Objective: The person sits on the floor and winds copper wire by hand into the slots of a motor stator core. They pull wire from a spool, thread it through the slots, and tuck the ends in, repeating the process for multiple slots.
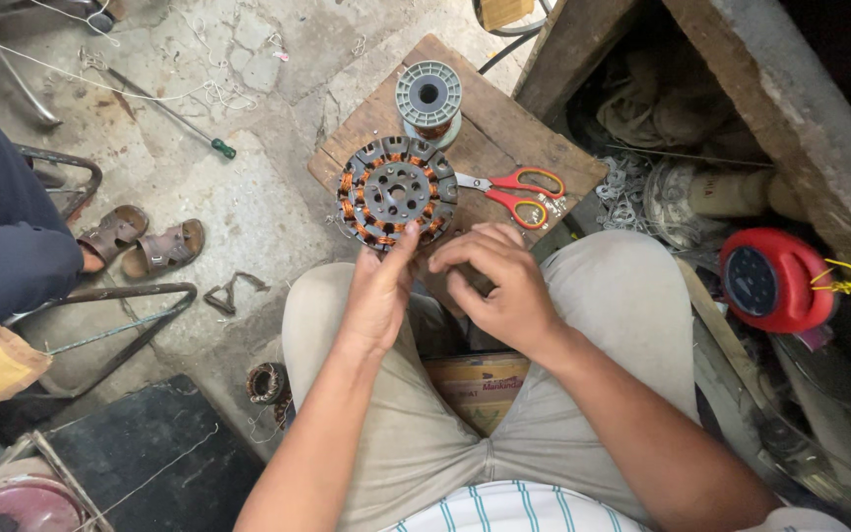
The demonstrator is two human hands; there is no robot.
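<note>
Up close, left hand (378,296) fingertips on round copper-wound stator (396,193), scuffed wooden board (504,138)

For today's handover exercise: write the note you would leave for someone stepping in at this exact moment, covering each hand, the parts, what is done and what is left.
Left hand: fingertips on the lower rim of the round stator on the wooden board.
Right hand: beside it, fingers curled, holding nothing visible.
Wire spool stands behind the stator; red scissors lie to its right.
Done: copper coils show in many slots.
Left: cannot tell whether every slot is wound.
</note>
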